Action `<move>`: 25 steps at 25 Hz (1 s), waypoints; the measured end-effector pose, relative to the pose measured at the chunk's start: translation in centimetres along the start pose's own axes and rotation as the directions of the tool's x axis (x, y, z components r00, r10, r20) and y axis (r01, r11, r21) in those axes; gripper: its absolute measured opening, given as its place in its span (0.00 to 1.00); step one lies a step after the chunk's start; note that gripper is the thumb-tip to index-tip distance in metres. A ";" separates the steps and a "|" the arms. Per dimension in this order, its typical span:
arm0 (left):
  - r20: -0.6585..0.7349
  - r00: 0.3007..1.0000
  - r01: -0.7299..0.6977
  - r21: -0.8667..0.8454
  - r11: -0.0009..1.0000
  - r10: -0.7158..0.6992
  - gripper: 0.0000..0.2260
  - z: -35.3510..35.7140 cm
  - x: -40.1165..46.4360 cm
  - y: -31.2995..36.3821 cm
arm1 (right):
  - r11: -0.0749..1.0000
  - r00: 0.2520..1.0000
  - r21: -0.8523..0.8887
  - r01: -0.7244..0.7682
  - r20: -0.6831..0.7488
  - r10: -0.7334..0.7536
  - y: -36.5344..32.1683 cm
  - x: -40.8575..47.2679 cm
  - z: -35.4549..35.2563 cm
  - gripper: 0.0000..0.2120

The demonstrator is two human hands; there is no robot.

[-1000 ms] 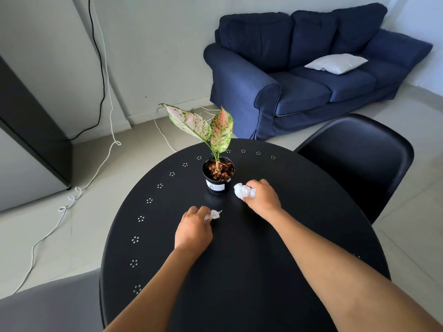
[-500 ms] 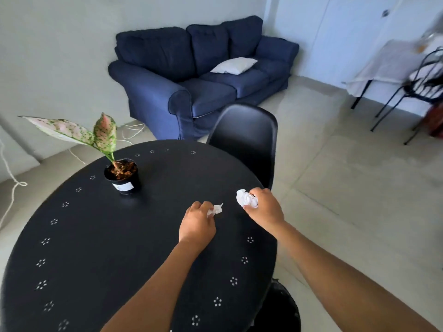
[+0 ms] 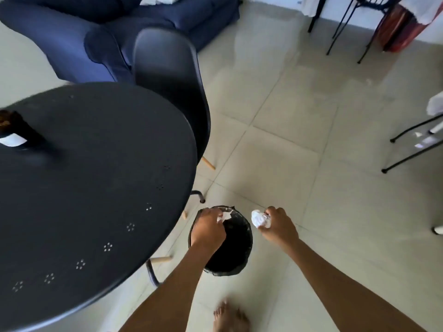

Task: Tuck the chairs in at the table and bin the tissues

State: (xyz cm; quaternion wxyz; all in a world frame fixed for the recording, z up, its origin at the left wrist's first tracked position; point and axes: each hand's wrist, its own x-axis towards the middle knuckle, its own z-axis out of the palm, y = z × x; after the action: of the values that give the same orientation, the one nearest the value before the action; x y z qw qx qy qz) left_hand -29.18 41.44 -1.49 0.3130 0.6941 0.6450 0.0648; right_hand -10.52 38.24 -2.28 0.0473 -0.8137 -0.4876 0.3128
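Observation:
My left hand [image 3: 208,230] is closed around a small white tissue [image 3: 224,215] and hangs over the open mouth of a black bin [image 3: 236,255] lined with a black bag, on the floor beside the table. My right hand [image 3: 279,226] grips a larger crumpled white tissue [image 3: 260,219] just right of the bin's rim, above the floor tiles. The round black table [image 3: 91,188] fills the left side. A black shell chair [image 3: 172,75] with wooden legs stands at the table's far edge, its seat partly under the top.
A black plant pot [image 3: 14,133] stands on the table at the left edge. A blue sofa [image 3: 96,32] lies behind the chair. Thin black metal chair legs [image 3: 407,149] stand at right and top right. My bare foot [image 3: 230,317] is on the pale tiled floor.
I have turned right and looked down; both hands carried their tissues off the table and now hang at the bin on the floor, the left one over its opening.

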 end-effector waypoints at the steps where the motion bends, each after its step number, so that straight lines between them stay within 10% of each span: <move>1: 0.023 0.998 0.051 0.006 0.999 -0.051 0.12 2.0 -0.1 -1.4 | 1.000 0.999 0.016 -0.017 0.048 0.016 1.4 0.2 2.6 0.18; 14: 0.126 0.960 0.245 0.052 0.968 -0.250 0.12 21.6 8.7 -16.6 | 0.986 0.979 0.160 -0.038 0.202 0.005 8.3 12.0 28.4 0.32; 20: 0.110 0.950 0.292 0.026 0.956 -0.294 0.12 23.5 10.2 -17.2 | 0.949 0.966 -0.180 0.257 0.011 -0.260 11.7 10.9 29.2 0.26; 25: 0.156 0.938 0.324 -0.070 0.943 -0.311 0.19 23.5 9.3 -16.7 | 0.842 0.912 -0.351 0.410 0.129 -0.390 15.2 8.9 30.2 0.26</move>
State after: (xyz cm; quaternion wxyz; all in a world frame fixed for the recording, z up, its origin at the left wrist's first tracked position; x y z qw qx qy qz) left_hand -30.37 41.45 -31.74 0.3970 0.5681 0.7208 -0.0061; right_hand -12.74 30.80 -36.37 -0.0557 -0.6796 -0.6977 0.2195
